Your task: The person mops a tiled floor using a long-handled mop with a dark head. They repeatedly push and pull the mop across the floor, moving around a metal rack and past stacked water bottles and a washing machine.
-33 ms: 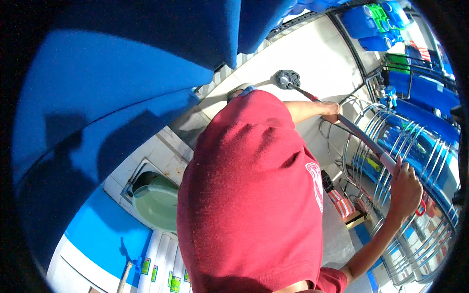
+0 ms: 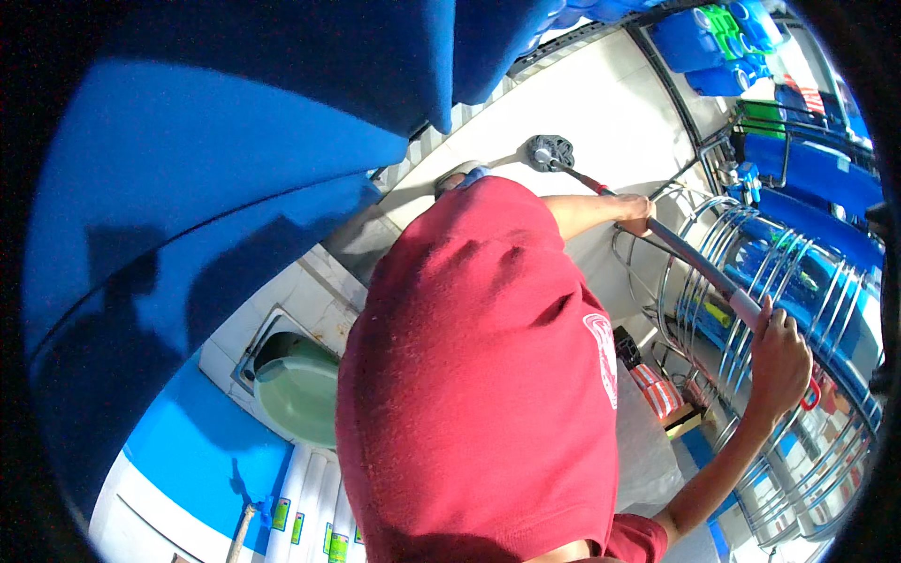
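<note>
A mop with a grey round head (image 2: 551,153) rests on the pale floor. Its long dark handle slants toward the right side of the view. My left hand (image 2: 636,215) wraps round the handle at its middle. Higher up the pole, my right hand (image 2: 779,352) grips it at the pale upper part, thumb along the shaft. Beside that hand hangs a small red loop (image 2: 811,394). My red sleeve and torso hide much of the middle of the view.
A round chrome wire rack (image 2: 727,253) stands right beside the handle. Blue jugs (image 2: 718,80) sit on a dark-framed shelf at the far right. Blue fabric (image 2: 216,131) covers the upper left. At the left is a sink with a pale green basin (image 2: 296,399).
</note>
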A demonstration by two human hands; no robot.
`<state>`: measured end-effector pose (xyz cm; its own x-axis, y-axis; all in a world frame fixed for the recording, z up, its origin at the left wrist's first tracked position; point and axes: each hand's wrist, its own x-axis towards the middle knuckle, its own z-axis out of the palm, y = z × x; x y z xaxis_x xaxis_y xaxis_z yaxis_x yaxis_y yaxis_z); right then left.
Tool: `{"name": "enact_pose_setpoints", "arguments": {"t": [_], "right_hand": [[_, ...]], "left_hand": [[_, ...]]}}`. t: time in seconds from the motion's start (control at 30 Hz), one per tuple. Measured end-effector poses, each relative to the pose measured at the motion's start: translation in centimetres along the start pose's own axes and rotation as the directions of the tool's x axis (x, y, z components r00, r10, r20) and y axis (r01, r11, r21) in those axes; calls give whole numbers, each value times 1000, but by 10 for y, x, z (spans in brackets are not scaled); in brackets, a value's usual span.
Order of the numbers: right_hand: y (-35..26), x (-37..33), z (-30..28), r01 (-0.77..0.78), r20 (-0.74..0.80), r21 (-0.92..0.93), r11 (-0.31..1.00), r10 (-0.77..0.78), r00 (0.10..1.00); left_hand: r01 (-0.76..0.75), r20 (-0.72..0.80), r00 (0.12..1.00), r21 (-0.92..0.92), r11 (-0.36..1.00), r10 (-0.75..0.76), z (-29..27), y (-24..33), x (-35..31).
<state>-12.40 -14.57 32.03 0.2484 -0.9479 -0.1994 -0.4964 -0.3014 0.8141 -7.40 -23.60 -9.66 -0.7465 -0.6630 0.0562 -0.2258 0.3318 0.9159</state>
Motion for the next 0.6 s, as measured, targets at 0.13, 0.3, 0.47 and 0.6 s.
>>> {"name": "enact_pose_setpoints", "arguments": {"t": [0.13,0.3,0.47,0.6], "right_hand": [[24,-7,23,58,-222,-51,997,-68,973],[29,6,34,95,-316,65,993,-70,946],[21,41,17,154,-362,85,984,-114,925],[18,57,8,143,-305,89,986,-110,946]], "left_hand": [[75,32,997,64,995,-77,9,14,-5],[90,-74,994,73,993,-85,4,7,-45],[97,-75,993,148,984,-87,-24,1,-63],[111,-152,985,177,978,-84,-39,-6,-62]]}}
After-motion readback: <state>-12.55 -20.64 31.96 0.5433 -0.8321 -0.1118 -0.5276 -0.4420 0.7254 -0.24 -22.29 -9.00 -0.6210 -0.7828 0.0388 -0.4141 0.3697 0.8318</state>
